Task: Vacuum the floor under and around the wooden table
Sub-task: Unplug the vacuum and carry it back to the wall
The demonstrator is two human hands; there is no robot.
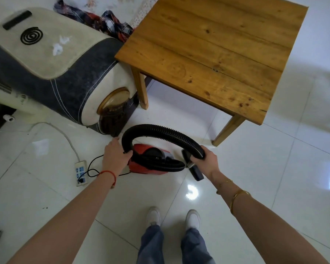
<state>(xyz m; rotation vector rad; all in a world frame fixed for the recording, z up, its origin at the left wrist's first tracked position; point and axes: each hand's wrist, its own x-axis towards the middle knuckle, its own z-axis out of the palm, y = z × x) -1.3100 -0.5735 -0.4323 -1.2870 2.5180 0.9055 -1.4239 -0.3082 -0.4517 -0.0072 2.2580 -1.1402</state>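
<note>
A red plastic canister vacuum (149,162) sits on the glossy white tiled floor (255,178), at seven o'clock from the square plank-topped wooden table (217,50), its long axis running left to right. Its ribbed black hose (160,131) arches overhead. The left hand (115,155) curls its fingers around the hose's left end; the right hand (206,158) grips the right end, whose dark nozzle (195,171) points toward five o'clock. A white power strip (81,173) lies at nine o'clock from the vacuum.

Beyond my left fingertips stands a sofa arm (51,60) bearing a mosquito coil (31,36); left of them a power strip (81,172) lies on tile.
</note>
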